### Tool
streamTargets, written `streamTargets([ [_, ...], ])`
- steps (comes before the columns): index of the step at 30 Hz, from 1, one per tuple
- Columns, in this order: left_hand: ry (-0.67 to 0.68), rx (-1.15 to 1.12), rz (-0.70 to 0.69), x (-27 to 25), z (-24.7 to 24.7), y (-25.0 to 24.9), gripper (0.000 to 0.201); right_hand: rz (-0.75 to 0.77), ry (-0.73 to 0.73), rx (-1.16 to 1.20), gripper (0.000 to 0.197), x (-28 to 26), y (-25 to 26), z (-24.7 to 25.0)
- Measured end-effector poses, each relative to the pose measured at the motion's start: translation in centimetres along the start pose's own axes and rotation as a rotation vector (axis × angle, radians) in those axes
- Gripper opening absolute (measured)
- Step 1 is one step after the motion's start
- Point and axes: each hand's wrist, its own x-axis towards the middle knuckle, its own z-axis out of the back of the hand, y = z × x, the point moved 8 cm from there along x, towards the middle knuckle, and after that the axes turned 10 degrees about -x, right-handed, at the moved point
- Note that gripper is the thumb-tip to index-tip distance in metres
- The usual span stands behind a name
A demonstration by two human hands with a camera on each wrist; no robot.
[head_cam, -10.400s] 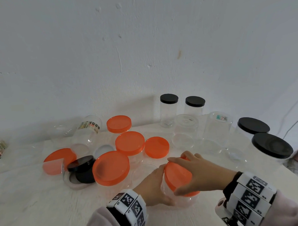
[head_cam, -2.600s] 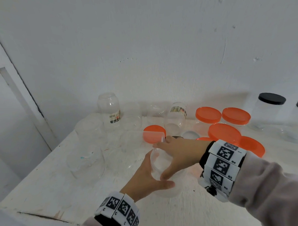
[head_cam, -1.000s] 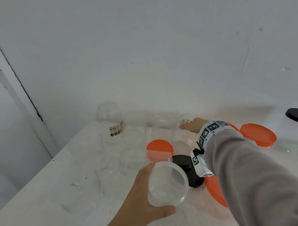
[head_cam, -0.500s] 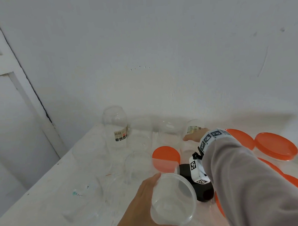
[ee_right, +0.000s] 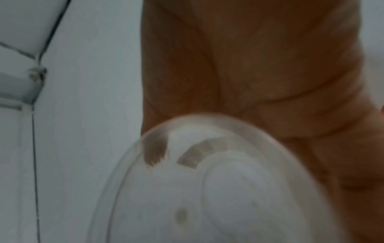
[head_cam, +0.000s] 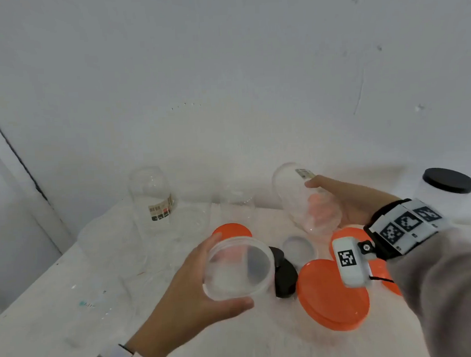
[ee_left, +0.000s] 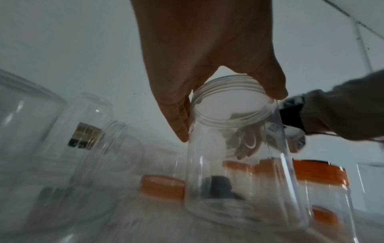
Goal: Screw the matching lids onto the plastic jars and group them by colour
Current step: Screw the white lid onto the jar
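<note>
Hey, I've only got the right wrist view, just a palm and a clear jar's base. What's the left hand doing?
Observer: The left hand grips an open, lidless clear jar, its mouth facing the head camera.
Operator: Any lid near it?
Observer: A black lid lies right beside that jar.
Operator: And orange ones?
Observer: An orange lid sits below the wrist of the right hand, the one holding the labelled jar.
</note>
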Motion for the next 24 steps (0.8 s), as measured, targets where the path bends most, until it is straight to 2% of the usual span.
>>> streamTargets([
  [3,-0.03,-0.063,-0.006,2.2,0.5,-2.4,0.104,0.132,-0.006,0.075,0.075,-2.8,-1.4,2.3],
  [5,-0.052,-0.097,-0.028,4.5,0.5,-4.2,0.111,0.18,-0.009,0.16,0.066,-4.9,-2.7,3.6],
  [8,-0.08,-0.077,-0.018,8.5,-0.3,-6.1,0.115,0.201,0.007,0.272,0.054,-7.6,-4.7,5.2],
  [11,-0.072,-0.06,0.044,12.6,-2.5,-6.0,0.109,0.215,0.024,0.358,0.056,-9.6,-6.8,6.3],
  [15,-0.098,0.098,0.162,17.2,-5.6,-4.6,0.096,0.228,0.013,0.384,0.062,-11.3,-9.4,7.4],
  [19,-0.111,0.276,0.265,20.4,-8.3,-3.1,0.098,0.252,0.043,0.44,0.063,-12.4,-11.5,7.8],
  [22,-0.101,0.416,0.298,21.8,-9.8,-2.3,0.1,0.252,0.076,0.457,0.079,-12.8,-13.0,8.0],
  [24,-0.072,0.48,0.31,22.2,-10.8,-1.8,0.102,0.257,0.104,0.462,0.08,-12.8,-13.8,8.0],
])
